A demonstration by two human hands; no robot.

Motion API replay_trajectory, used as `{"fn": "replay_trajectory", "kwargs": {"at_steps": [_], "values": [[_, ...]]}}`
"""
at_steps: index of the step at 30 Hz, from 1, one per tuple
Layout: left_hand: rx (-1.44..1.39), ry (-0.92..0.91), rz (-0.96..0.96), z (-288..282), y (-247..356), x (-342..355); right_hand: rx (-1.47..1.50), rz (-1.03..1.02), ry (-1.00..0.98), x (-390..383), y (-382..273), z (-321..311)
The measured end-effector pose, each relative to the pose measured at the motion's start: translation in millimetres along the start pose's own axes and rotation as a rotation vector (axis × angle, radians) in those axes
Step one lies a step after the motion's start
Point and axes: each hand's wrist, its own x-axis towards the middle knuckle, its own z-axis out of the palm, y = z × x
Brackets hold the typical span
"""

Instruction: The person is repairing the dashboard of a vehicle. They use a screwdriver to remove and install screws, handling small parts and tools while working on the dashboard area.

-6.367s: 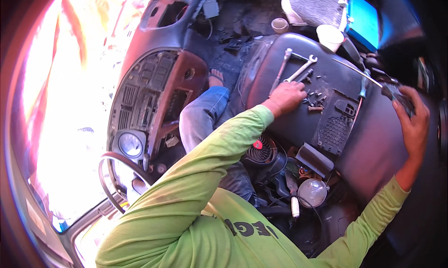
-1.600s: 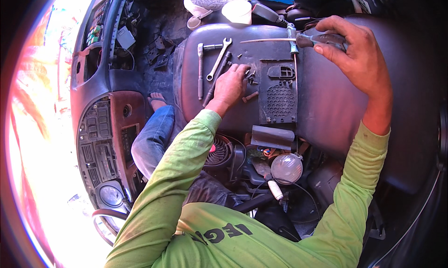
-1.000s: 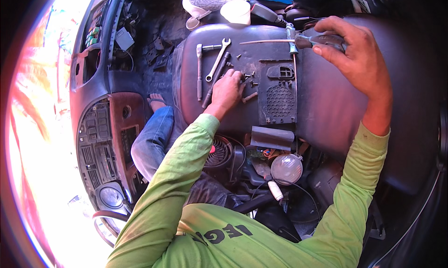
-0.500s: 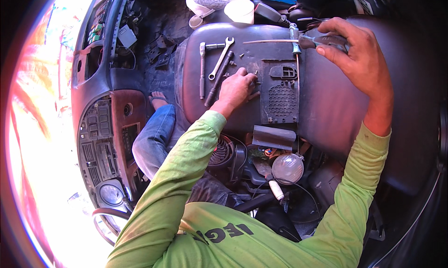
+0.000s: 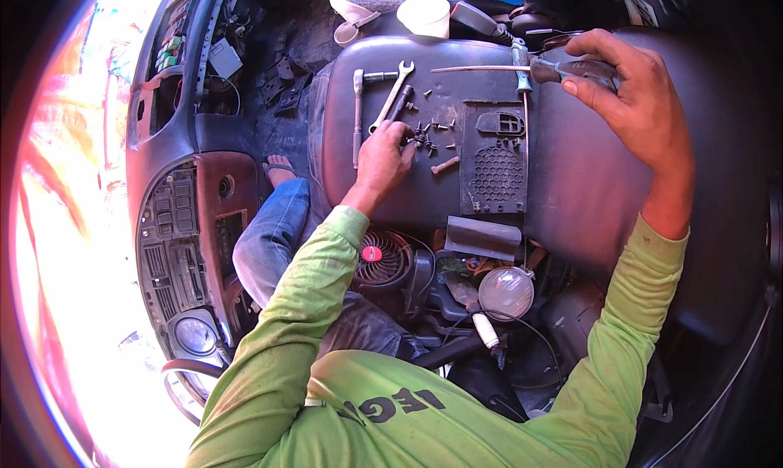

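Observation:
My right hand [image 5: 632,93] is raised over the seat and grips a screwdriver [image 5: 550,70] by its dark handle, the long shank pointing left. Beneath that shank, a second screwdriver [image 5: 520,64] with a pale blue handle lies along a black plastic grille panel [image 5: 492,174]. My left hand [image 5: 382,160] is down on the dark seat [image 5: 440,199], fingers curled beside a small pile of screws [image 5: 422,136]; what is inside them is hidden. It partly covers a black rod [image 5: 400,108]. A combination wrench [image 5: 395,93] and an L-shaped socket handle [image 5: 357,113] lie just beyond.
A bolt-like piece [image 5: 445,166] lies left of the panel. Nearer me are a grey plastic strip [image 5: 483,238], a round lamp [image 5: 506,293], a small fan [image 5: 382,260] and a cable. The dashboard [image 5: 175,248] stands at left; a white cup [image 5: 424,16] sits at the far edge.
My left hand has moved left, from beside the panel to the black rod, uncovering a bolt-like piece and screws now gathered in a pile. My right hand still holds the screwdriver, almost unmoved.

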Motion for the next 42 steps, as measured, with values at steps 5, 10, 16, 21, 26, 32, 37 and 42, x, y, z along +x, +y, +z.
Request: {"fn": "replay_trajectory", "kwargs": {"at_steps": [5,10,16,21,26,32,37,42], "values": [[0.055,-0.07,-0.024,-3.4,-9.4,-20.6,-0.019,-0.02,-0.004,-1.0,3.5,-0.5],[0.074,-0.104,0.009,-2.4,-9.4,-40.9,-0.036,0.003,-0.036,0.6,2.8,-2.8],[0.173,-0.151,-0.02,-2.0,-3.1,-43.6,-0.007,0.035,-0.052,-0.1,-2.7,-4.3],[0.14,-0.117,-0.106,-2.4,-10.3,-27.6,-0.003,0.034,-0.059,0.9,-3.2,-3.7],[0.181,-0.114,-0.139,-5.7,-15.4,-14.5,0.005,0.021,-0.023,0.5,-4.2,-1.5],[0.244,-0.151,-0.128,-10.5,-10.4,-8.2,-0.001,0.018,-0.021,1.2,-4.3,-1.0],[0.312,-0.181,-0.174,-8.5,-8.4,9.3,-0.028,0.005,-0.018,1.4,-4.2,-1.5],[0.356,-0.217,-0.21,-4.8,-7.0,14.6,-0.01,0.019,-0.028,1.1,-3.0,-1.7]]}}
